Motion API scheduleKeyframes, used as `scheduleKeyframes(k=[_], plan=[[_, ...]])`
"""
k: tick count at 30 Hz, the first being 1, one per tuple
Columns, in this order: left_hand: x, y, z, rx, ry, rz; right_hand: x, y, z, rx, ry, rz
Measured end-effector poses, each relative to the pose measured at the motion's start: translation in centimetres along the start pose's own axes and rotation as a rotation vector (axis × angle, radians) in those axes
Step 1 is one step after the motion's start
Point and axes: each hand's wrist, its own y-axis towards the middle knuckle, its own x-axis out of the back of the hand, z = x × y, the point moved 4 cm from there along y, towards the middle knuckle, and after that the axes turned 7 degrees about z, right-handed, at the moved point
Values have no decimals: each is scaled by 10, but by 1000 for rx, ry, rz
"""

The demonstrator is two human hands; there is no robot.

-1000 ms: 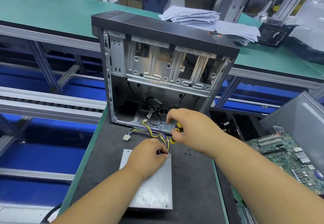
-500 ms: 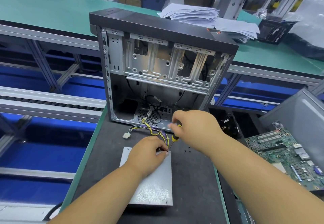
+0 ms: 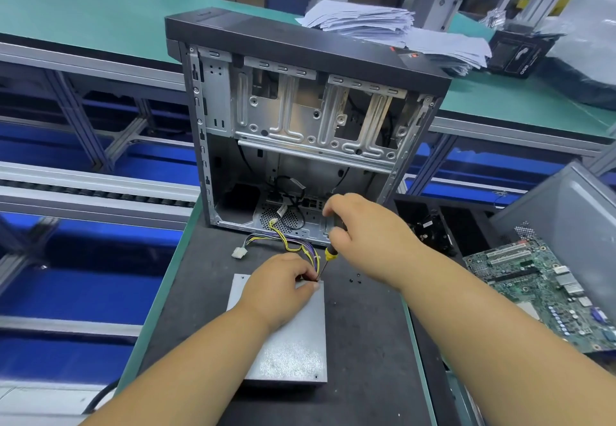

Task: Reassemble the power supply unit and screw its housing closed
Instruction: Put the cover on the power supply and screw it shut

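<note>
Sheet-metal PSU (image 3: 290, 339) lies flat on the dark mat (image 3: 363, 359), lower centre of the frame, in front of the open case (image 3: 300, 119). Your left hand (image 3: 280, 289) presses on its far right corner, fingertips pinched at the screw point. Your right hand (image 3: 363, 229) grips the screwdriver (image 3: 330, 254), tip down at that corner. Judged rigid, fairly heavy, with smooth faces: hold it by the edges, not by the soft cables (image 3: 293, 242). Loose screws (image 3: 355, 278) lie just right of it
</note>
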Motion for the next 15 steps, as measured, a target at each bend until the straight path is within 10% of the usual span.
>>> scheduleKeyframes(k=[15], plan=[[1, -2, -1, -11, 4, -2, -3, -1, 0, 3, -144, -71]])
